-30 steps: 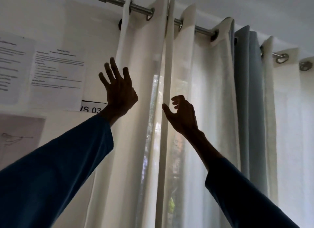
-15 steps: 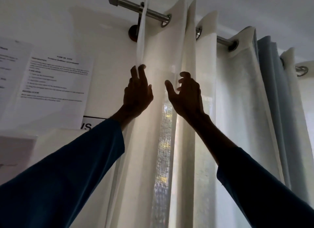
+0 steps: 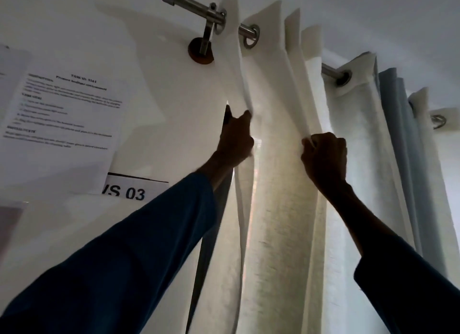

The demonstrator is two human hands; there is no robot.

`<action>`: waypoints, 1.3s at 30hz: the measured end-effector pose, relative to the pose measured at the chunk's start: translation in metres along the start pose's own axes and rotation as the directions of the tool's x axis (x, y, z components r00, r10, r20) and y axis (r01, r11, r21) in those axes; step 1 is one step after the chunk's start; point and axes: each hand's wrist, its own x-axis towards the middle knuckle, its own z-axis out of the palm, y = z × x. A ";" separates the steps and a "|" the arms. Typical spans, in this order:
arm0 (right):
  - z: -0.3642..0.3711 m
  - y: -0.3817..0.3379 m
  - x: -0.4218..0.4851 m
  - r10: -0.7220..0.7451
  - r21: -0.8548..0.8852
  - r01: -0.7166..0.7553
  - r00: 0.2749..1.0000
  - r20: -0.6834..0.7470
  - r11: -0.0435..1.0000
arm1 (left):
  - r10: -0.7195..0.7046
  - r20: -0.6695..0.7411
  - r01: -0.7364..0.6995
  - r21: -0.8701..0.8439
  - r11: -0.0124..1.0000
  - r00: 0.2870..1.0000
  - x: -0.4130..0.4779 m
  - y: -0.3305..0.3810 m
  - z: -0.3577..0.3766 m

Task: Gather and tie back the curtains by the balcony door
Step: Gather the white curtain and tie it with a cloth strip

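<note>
- Head view, looking up: the curtain (image 3: 278,196), white and lit from behind, hangs in upright folds down the middle of the scene, with its top threaded on the rod (image 3: 191,5).
- The left hand (image 3: 235,142) is raised to the curtain's left edge, below the rod. It grips that edge, with two fingertips pointing up and the cloth passing between them. Below the hand the edge falls in a narrow strip beside the wrist.
- The right hand (image 3: 323,159) is at about the same height, further right. It is curled into a fist round a fold, and the cloth is pinched at the top of the fist.
- One broad fold of the curtain runs down between the two hands, so they are apart and do not touch.
- A ring (image 3: 250,36) in the curtain's top sits on the rod above the left hand. Another ring (image 3: 344,78) sits further right, above and right of the right hand.
- The grey curtain (image 3: 398,139) hangs in tight folds just right of the white one, well right of the right hand. More white cloth and a loose ring (image 3: 439,120) are at the right edge.
- Both arms wear dark blue sleeves (image 3: 124,271) that come up from the near corners.
- The bracket (image 3: 202,51) fixes the rod's left end to the wall (image 3: 154,139).
- On the wall, left of the left arm, are a printed sheet (image 3: 67,109) and below it a label (image 3: 132,190) reading "VS 03".
</note>
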 end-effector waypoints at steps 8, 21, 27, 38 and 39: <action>-0.012 0.051 0.017 0.102 0.041 -0.099 0.992 -0.070 0.994 | 0.081 0.213 -0.071 -0.054 0.996 0.974 0.005 0.071 0.047; 0.004 0.035 -0.059 0.099 0.293 -0.088 0.995 -0.024 0.952 | 0.038 0.024 -0.039 0.061 0.997 0.999 -0.067 0.039 0.024; 0.027 0.000 -0.156 -0.052 0.415 0.052 0.999 -0.011 0.908 | 0.035 0.075 -0.038 0.042 0.998 0.997 -0.149 0.017 0.012; 0.016 0.027 -0.276 -0.118 0.351 0.078 0.989 0.093 0.933 | -0.071 0.042 0.073 -0.061 0.995 0.997 -0.277 0.004 0.033; 0.014 0.030 -0.280 -0.114 0.327 0.083 0.990 0.079 0.941 | -0.086 -0.002 0.086 -0.087 0.993 0.996 -0.284 0.006 0.036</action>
